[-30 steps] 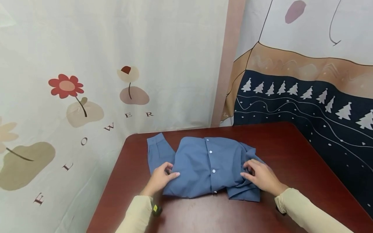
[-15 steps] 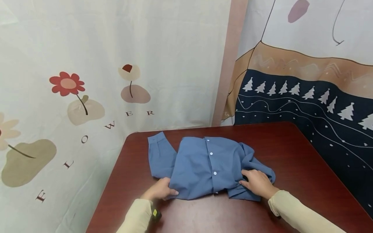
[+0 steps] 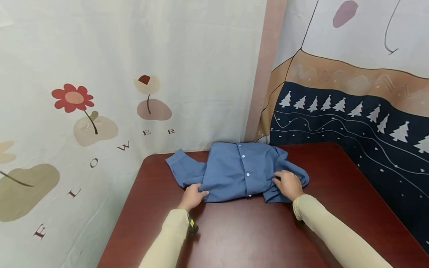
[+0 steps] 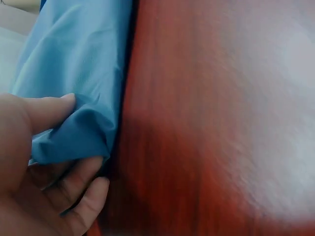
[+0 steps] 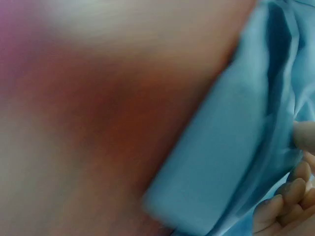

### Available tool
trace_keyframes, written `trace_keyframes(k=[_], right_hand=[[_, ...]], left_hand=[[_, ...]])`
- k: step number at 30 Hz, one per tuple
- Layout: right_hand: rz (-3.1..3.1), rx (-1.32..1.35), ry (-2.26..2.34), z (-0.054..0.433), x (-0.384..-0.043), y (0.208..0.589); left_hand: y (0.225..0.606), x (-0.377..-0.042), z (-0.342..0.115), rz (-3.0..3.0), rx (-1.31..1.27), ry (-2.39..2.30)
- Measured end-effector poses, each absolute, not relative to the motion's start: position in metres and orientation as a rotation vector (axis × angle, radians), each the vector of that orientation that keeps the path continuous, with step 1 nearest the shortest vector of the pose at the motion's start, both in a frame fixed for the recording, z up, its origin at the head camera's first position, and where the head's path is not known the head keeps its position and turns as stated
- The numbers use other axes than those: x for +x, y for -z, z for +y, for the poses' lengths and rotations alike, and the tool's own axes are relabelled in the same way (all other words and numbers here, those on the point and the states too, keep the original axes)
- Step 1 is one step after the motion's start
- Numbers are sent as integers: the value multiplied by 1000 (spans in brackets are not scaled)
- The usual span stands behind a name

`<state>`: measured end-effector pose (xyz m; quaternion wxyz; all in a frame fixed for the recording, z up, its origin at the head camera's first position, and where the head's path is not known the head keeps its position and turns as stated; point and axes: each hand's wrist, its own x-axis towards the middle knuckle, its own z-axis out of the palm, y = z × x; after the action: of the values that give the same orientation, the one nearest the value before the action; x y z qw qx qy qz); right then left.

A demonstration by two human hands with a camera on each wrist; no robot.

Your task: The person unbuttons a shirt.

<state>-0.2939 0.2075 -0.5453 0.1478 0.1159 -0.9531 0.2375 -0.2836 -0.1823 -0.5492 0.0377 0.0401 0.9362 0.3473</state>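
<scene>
A blue button-up shirt [image 3: 224, 173] lies folded into a bundle on the table, its row of white buttons running down the middle. One sleeve [image 3: 184, 167] sticks out at the left with its cuff toward the wall. My left hand [image 3: 192, 196] pinches the shirt's near left corner; in the left wrist view the thumb is on top of the cloth [image 4: 83, 128] and the fingers are under it. At the right side my right hand [image 3: 289, 184] grips bunched fabric, and a flap of cloth [image 5: 211, 147] hangs beside it in the blurred right wrist view.
The reddish-brown table [image 3: 241, 234] has bare surface in front of the shirt and to its right. A white curtain [image 3: 201, 74] with printed flowers stands behind and left. A dark printed cloth with trees [image 3: 335, 123] hangs at the right.
Both hands have closed on the shirt's near left corner and right side. The whole shirt has moved away from me, toward the table's far edge, and the left sleeve has shifted with it.
</scene>
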Motion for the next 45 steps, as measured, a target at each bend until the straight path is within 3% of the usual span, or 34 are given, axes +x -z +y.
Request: trace_keyframes(k=[7,28,35,40,45], right_hand=[[-2563,279,-1010,210,-304,520],[-2329,209,-1372,223,-312,440],[-2385,157,-1403,229,-317,442],[-2642,96,-1211,226,-318,470],[-2622,101,-1018,227,-293,486]], left_hand=[[533,-288,-184,2829,182,-1354],[423,-285,-179,2643,257,-1950],[446,-305,-181,2559,63,-2055],[488,-310,-179,2706,-145,-1688],[513,-298,-186,2832,-292,-1420]])
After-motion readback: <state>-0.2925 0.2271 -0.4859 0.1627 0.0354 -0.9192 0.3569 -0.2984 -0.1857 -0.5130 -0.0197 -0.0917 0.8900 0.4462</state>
